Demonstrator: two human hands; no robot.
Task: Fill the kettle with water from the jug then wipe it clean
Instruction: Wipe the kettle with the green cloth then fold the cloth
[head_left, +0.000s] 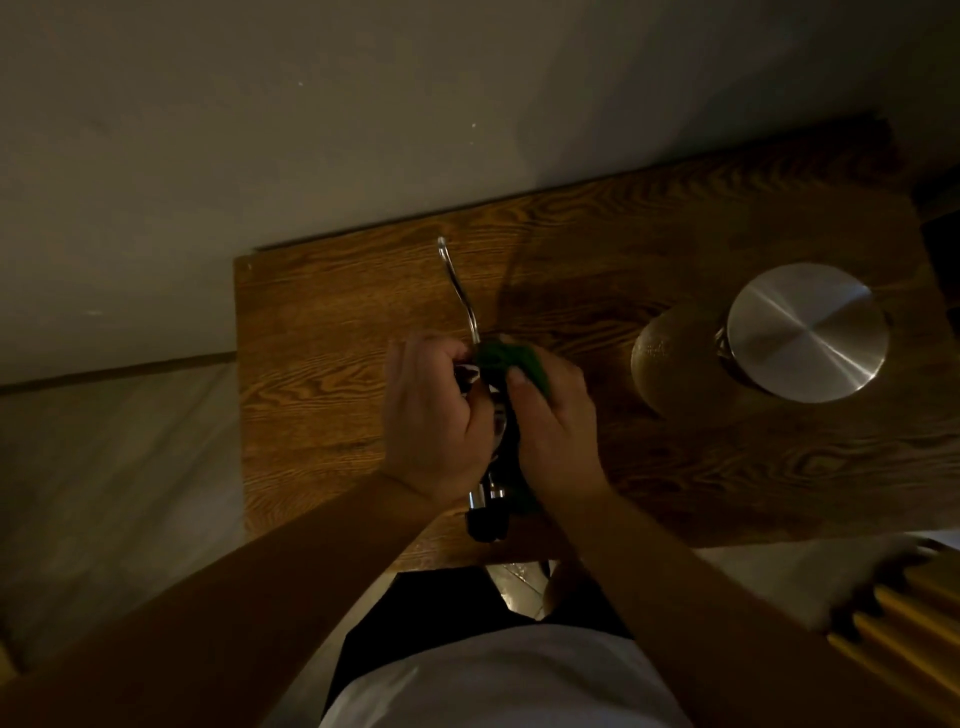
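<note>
Your left hand grip wrapped round kettle, near desk 6 o'clock edge. Right hand pinching green cloth. Jug 3 o'clock; open desk 9 o'clock.

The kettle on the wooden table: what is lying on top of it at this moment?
On the kettle, the left hand and the right hand press a green cloth. They cover its body and lid; only the thin spout and the handle end show.
</note>
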